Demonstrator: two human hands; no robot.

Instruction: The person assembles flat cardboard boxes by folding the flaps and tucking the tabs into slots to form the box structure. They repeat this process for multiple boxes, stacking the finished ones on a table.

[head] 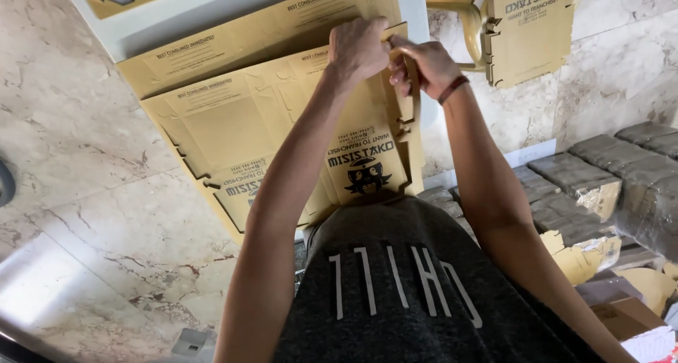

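Note:
A flat yellow-brown cardboard box blank [233, 133] with printed panels and a black cartoon mark lies in front of me, its cut flaps spread out. My left hand [357, 49] grips the upper right edge of this blank, fingers curled over a side flap. My right hand [424, 63], with a dark red band at the wrist, pinches the same narrow flap [409, 116] from the other side and bends it up. Both hands touch each other at the flap. A second flat blank [233, 42] lies under and behind the first.
A folded box of the same cardboard [526, 27] stands at the top right. Plastic-wrapped stacks of flat blanks [600, 186] fill the right side. Marble floor [85, 193] spreads to the left. A white surface [183, 13] holds more cardboard at the top.

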